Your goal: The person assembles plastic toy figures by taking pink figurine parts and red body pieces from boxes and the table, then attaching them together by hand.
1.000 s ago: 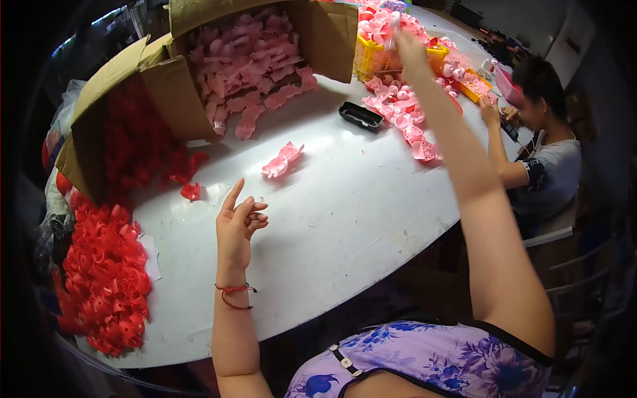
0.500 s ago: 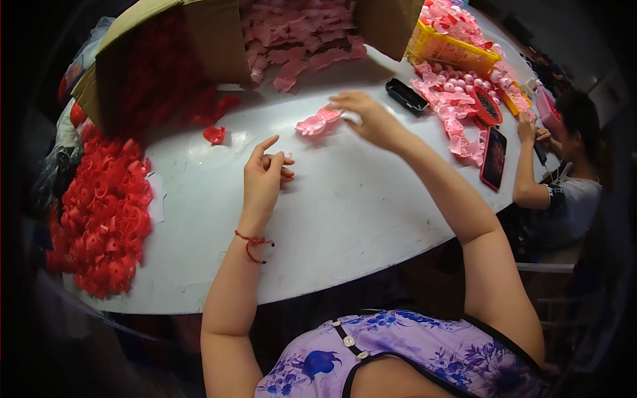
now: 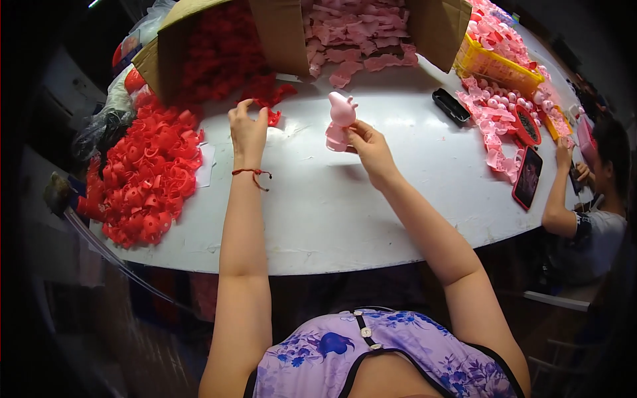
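Pink plastic pig-shaped toy figure (image 3: 341, 121) is held upright in the right hand (image 3: 369, 147), pinched at its lower body between thumb and fingertips, long axis near vertical, just above the white round table (image 3: 345, 212). Left hand (image 3: 247, 129) is set well to the figure's left, fingers loosely spread and curled, reaching at a small red plastic piece (image 3: 273, 117) on the tabletop; whether it is touched cannot be told. Right hand is the nearer to the figure. Red plastic parts heap (image 3: 149, 176) lies at far left; an open cardboard box (image 3: 292, 40) with red and pink pieces sits behind. Yellow crate (image 3: 494, 66) and another seated person (image 3: 594, 219) are seen at right.
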Demonstrator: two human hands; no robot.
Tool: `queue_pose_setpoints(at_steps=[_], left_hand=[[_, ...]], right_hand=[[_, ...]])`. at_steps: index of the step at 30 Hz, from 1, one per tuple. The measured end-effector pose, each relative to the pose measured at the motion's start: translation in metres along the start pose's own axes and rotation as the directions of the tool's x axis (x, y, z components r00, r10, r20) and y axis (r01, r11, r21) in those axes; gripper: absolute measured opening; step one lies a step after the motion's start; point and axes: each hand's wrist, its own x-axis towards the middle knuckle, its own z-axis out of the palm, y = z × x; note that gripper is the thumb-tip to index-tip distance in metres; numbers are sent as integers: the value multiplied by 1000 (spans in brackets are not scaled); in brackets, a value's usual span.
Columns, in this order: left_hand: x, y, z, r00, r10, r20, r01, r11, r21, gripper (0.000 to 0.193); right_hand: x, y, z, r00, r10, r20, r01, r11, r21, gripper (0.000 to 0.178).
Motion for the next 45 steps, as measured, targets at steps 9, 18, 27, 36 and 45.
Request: queue_pose_setpoints(at_steps=[9,18,27,36,45], left_hand=[[-13,15,4,916,110,385,-57,988,-146,21],[-86,86,-21,425,7,905,905,-3,-425,24],[-80,85,-26,475,-9,880,879,-45,-475,28],[-82,93,-33,542,-5,841,840,-8,-542,29],[-88,96,-32,580,-1,815,815,10,-580,29]], right_hand=[[-2,17,3,980,199,-4,-188,933,307,30],[-6,10,4,978,200,-51,-145,841,522,26],[-8,4,0,994,103,40,-110,879,463,22],[-10,0,9,999,-15,41,-1,929,370,25],[-12,2,10,998,-57,25,46,946,321,26]])
